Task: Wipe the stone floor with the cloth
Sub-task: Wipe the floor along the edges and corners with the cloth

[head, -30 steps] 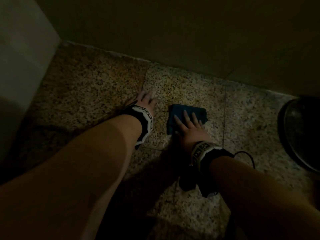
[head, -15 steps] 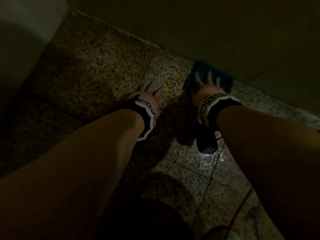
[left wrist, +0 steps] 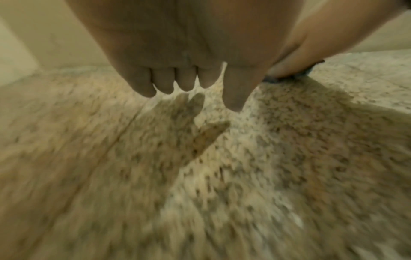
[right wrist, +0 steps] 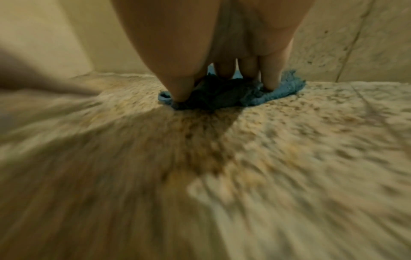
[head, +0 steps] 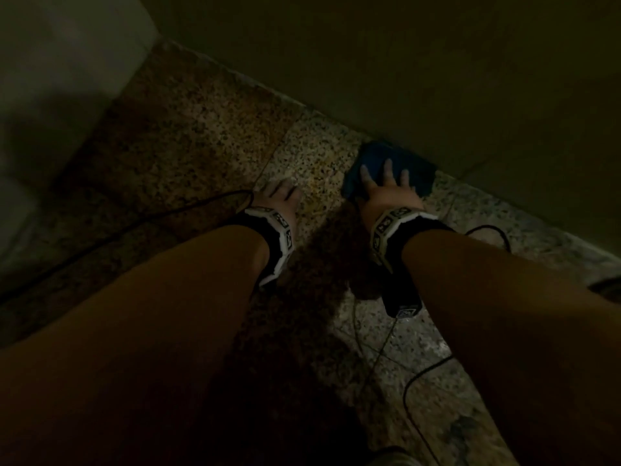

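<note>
Two flat, spread hands: right hand (head: 389,190) on cloth (head: 416,166), left hand (head: 280,196) on floor (head: 208,136).

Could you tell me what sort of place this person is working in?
Probably a dim indoor corner, perhaps a hallway or utility area. The floor is speckled granite-like slabs with visible joints, meeting a plain wall. The right hand presses a blue cloth at the wall's foot; the left hand rests on the stone.

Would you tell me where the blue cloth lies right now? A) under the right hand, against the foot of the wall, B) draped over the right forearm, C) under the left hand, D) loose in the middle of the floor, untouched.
A: the right hand presses spread fingers on the blue cloth where floor meets wall.
</note>
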`<state>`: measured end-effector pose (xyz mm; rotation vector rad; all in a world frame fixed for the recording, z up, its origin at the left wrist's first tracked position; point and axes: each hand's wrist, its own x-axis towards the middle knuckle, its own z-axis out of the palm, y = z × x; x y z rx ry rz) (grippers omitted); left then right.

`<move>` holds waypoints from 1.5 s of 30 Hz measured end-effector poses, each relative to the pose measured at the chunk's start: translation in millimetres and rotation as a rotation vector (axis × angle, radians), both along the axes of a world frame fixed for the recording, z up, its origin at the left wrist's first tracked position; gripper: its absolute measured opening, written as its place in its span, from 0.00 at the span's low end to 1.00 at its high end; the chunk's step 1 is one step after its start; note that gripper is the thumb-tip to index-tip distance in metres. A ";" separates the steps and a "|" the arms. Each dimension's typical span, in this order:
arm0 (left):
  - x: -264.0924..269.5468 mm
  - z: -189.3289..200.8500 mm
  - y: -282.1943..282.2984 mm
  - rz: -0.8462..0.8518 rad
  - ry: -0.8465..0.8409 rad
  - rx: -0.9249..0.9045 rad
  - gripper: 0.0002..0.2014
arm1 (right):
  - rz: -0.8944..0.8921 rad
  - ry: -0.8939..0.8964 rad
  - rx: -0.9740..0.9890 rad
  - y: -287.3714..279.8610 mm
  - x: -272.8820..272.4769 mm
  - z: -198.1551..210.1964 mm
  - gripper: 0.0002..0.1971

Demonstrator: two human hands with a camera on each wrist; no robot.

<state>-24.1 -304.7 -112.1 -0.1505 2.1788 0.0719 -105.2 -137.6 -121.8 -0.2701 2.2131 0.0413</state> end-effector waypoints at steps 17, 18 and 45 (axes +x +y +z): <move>-10.8 30.6 54.4 -0.344 0.065 -0.077 0.39 | 0.221 -0.174 0.092 49.4 138.0 11.0 0.40; -11.4 27.8 57.6 -0.371 0.060 -0.079 0.39 | 0.251 -0.138 0.098 51.3 140.0 10.5 0.40; -45.8 -30.5 74.4 -0.351 0.174 0.002 0.35 | -0.180 0.152 0.013 75.4 34.0 -17.5 0.30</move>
